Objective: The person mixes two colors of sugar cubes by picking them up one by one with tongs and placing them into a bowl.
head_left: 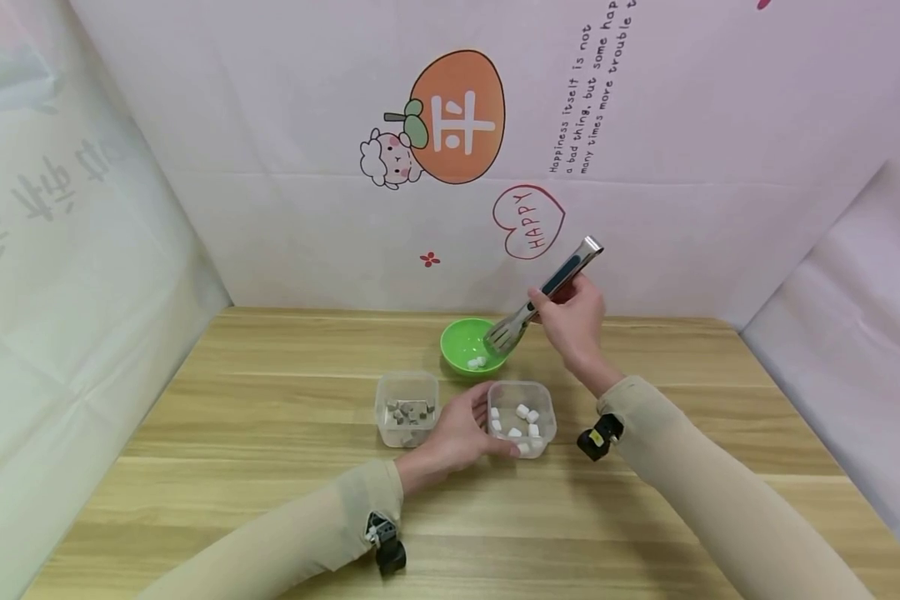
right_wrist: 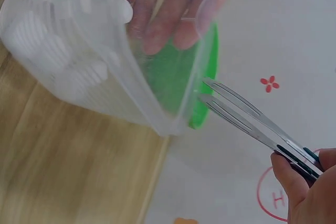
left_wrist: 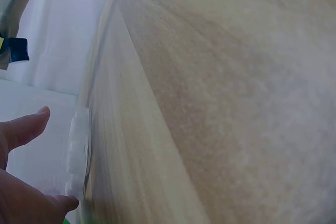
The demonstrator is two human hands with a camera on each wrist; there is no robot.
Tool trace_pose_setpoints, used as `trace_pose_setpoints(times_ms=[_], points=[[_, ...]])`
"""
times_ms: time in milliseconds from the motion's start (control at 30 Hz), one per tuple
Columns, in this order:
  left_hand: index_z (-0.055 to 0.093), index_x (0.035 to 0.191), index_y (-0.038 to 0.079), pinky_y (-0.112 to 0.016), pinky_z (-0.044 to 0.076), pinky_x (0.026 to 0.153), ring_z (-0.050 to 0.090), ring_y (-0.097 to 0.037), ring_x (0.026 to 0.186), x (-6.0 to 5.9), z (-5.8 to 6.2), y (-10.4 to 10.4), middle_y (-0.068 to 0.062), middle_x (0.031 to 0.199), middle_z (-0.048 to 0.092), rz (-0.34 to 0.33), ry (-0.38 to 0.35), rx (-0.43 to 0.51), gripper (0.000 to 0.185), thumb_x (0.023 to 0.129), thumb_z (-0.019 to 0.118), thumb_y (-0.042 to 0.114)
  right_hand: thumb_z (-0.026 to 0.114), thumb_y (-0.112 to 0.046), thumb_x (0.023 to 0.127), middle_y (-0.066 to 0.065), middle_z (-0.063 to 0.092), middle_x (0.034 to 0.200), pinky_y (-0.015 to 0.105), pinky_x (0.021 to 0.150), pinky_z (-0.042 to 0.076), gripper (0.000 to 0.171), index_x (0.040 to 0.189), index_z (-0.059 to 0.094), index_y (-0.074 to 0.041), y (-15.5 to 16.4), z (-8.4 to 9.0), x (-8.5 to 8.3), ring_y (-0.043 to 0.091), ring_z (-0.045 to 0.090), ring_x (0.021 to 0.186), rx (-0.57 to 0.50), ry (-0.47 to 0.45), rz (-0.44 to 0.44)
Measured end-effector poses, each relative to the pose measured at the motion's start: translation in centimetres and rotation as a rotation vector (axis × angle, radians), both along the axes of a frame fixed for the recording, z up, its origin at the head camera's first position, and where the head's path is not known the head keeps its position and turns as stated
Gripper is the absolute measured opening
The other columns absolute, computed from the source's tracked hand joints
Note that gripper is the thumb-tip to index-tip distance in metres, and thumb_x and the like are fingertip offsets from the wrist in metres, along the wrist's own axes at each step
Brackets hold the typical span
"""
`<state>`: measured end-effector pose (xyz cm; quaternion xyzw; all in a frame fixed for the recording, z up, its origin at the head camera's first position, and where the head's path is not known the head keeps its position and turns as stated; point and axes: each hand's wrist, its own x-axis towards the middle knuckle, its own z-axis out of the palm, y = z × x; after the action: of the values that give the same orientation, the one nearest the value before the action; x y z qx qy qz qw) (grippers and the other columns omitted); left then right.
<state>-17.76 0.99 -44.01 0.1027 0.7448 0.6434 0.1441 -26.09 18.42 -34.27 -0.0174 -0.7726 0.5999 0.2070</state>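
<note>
My right hand (head_left: 577,321) grips metal tongs (head_left: 558,279) with dark handle inlays. In the head view the tongs slant down into a green bowl (head_left: 456,342), which holds a few small white pieces (head_left: 477,362) like mini marshmallows. The right wrist view shows the tongs' tips slightly apart, with nothing visible between them. My left hand (head_left: 457,433) holds a clear plastic container (head_left: 547,408) by its left side, thumb at the front. Several of the same white pieces (head_left: 532,417) lie inside it. Through its wall, the left fingers (right_wrist: 157,30) show in the right wrist view.
A second clear container (head_left: 408,383) with several small grey pieces (head_left: 412,412) stands left of my left hand. Behind the bowl, the wood-grain table (head_left: 285,500) meets a printed white cloth backdrop (head_left: 307,242). Cloth also hangs at both sides.
</note>
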Motion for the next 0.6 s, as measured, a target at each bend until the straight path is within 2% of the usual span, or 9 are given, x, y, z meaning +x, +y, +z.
trace_pose_setpoints(times_ms=[167, 333, 433, 600], points=[[0.039, 0.159, -0.001, -0.042, 0.035, 0.124, 0.044, -0.035, 0.147, 0.0, 0.1, 0.1, -0.017, 0.162, 0.044, 0.001, -0.003, 0.008, 0.108, 0.067, 0.094, -0.009, 0.076, -0.005, 0.096, 0.016, 0.065, 0.094, 0.032, 0.071, 0.067, 0.027, 0.113, 0.06, 0.011, 0.9, 1.3, 1.2, 0.017, 0.067, 0.078, 0.015, 0.051, 0.011], [0.039, 0.159, 0.0, -0.042, 0.036, 0.123, 0.044, -0.035, 0.147, 0.0, 0.1, 0.0, -0.016, 0.161, 0.045, 0.001, 0.007, -0.003, 0.108, 0.066, 0.094, -0.008, 0.078, -0.007, 0.095, 0.014, 0.066, 0.093, 0.029, 0.07, 0.067, 0.027, 0.109, 0.06, 0.009, 1.8, 2.4, 2.7, 0.015, 0.068, 0.077, 0.027, 0.094, 0.025], [0.038, 0.159, 0.0, -0.043, 0.036, 0.123, 0.045, -0.035, 0.146, 0.0, 0.1, 0.0, -0.017, 0.161, 0.045, 0.003, 0.01, -0.012, 0.109, 0.066, 0.094, -0.008, 0.078, -0.008, 0.096, 0.011, 0.067, 0.094, 0.026, 0.07, 0.066, 0.028, 0.11, 0.06, 0.008, 2.4, 2.8, 3.7, 0.016, 0.069, 0.078, 0.038, 0.107, 0.047], [0.04, 0.159, 0.001, -0.044, 0.037, 0.123, 0.046, -0.035, 0.146, 0.2, 0.2, 0.1, -0.017, 0.16, 0.045, 0.011, -0.001, -0.019, 0.109, 0.065, 0.094, -0.008, 0.077, -0.007, 0.097, 0.011, 0.067, 0.092, 0.028, 0.07, 0.067, 0.025, 0.106, 0.06, 0.008, 3.1, 3.0, 5.8, 0.017, 0.069, 0.076, 0.074, 0.133, 0.083]])
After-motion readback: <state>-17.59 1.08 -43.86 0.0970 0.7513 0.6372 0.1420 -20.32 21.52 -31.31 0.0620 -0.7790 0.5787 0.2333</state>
